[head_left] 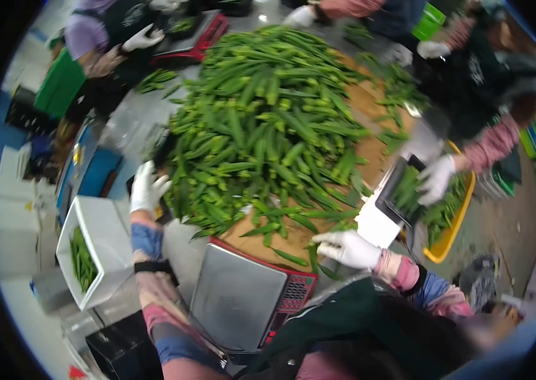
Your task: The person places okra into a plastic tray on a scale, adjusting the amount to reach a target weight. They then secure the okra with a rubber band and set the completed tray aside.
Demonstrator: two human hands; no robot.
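A big heap of green okra (261, 126) covers the middle of the table. My left hand (147, 189), in a white glove, is at the heap's left edge, thumb apart from the fingers. Dark tray-like pieces (164, 211) show beside and behind it, partly hidden by the hand. My right hand (351, 249), also gloved in white, reaches left over the near edge of the brown cardboard (249, 239) with its fingers stretched out. Loose okra pods (313, 258) lie right at its fingertips. Between my arms stands a red-framed scale (239, 297) with a bare metal plate.
A white bin (104, 235) with okra inside is at left. On the right, a co-worker's gloved hand (436, 180) is over a black tray (401, 190) of okra, beside a yellow crate (469, 204). Another red scale (208, 38) and more co-workers are across the table.
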